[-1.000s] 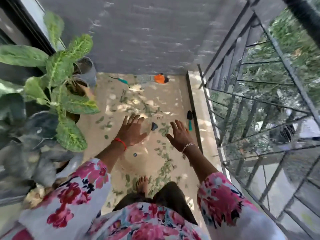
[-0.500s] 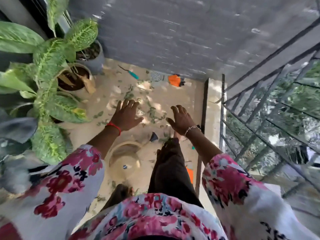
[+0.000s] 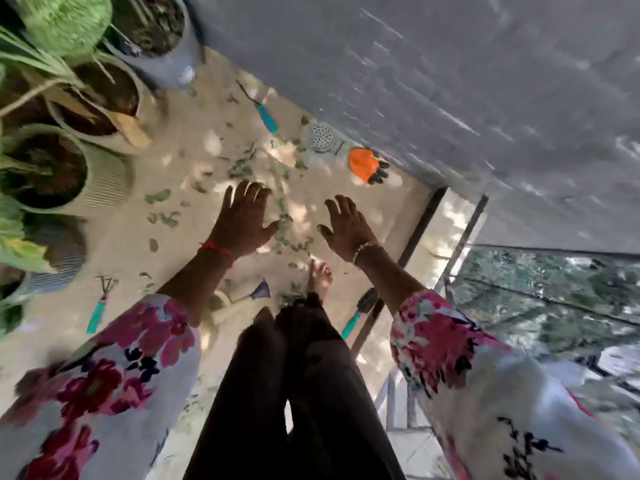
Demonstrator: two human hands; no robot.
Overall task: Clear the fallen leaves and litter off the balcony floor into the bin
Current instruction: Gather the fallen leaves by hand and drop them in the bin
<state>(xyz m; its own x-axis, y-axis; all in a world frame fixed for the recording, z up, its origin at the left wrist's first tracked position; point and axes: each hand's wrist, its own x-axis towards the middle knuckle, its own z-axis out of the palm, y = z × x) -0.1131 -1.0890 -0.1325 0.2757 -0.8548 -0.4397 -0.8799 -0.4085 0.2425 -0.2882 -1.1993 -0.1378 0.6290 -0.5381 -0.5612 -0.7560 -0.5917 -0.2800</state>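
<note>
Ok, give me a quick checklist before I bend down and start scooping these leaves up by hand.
1. Hands free: left hand and right hand spread, empty: ok.
2. Leaves in reach, scattered under the hands: ok.
3. Footing clear: trowel lies near the bare foot: not ok.
4. Hands protected: orange glove lies on the floor: not ok.
5. Bin ready: beige container mostly hidden by the arm: cannot tell.

Home balcony: potted plants (image 3: 65, 174), railing (image 3: 464, 233), floor drain (image 3: 321, 137), garden tools (image 3: 266, 117) w/ leaves (image 3: 239, 168).
</note>
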